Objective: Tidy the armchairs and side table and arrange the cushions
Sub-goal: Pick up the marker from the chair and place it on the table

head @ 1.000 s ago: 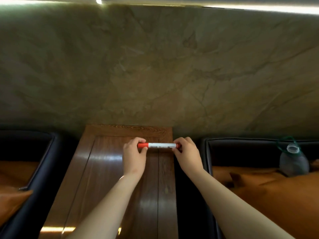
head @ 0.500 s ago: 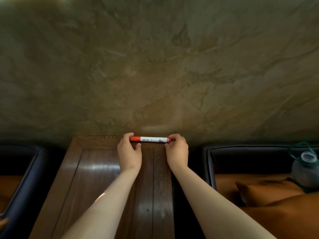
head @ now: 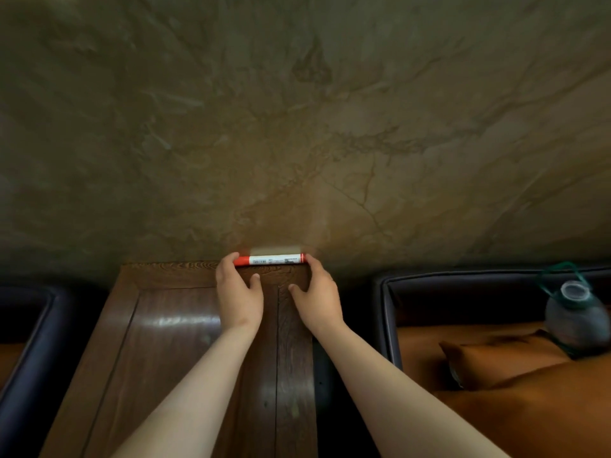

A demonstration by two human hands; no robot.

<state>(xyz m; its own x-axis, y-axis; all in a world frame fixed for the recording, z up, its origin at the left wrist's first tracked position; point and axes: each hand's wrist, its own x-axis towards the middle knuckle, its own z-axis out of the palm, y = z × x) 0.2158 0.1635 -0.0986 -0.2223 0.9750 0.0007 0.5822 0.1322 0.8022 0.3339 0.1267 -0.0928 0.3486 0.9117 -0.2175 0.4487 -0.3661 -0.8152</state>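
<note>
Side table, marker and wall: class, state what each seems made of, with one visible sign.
Side table: apparently wood with glossy varnish; grain lines and panel joints show, light glares off the top.
Marker: probably plastic; smooth red ends, white printed label.
Wall: looks like polished marble or a stone-look cladding; brown veining, and a faint reflection above the pen.

Side table (head: 185, 342): the bottom edge cuts off its near end. Left of it, the frame edge crops the armchair (head: 29, 342). Right of it, the bottle (head: 575, 315) is blurred. At its far edge, the marker (head: 269, 259) label is too small to read; my left hand (head: 238, 295) covers the marker's left tip.
</note>
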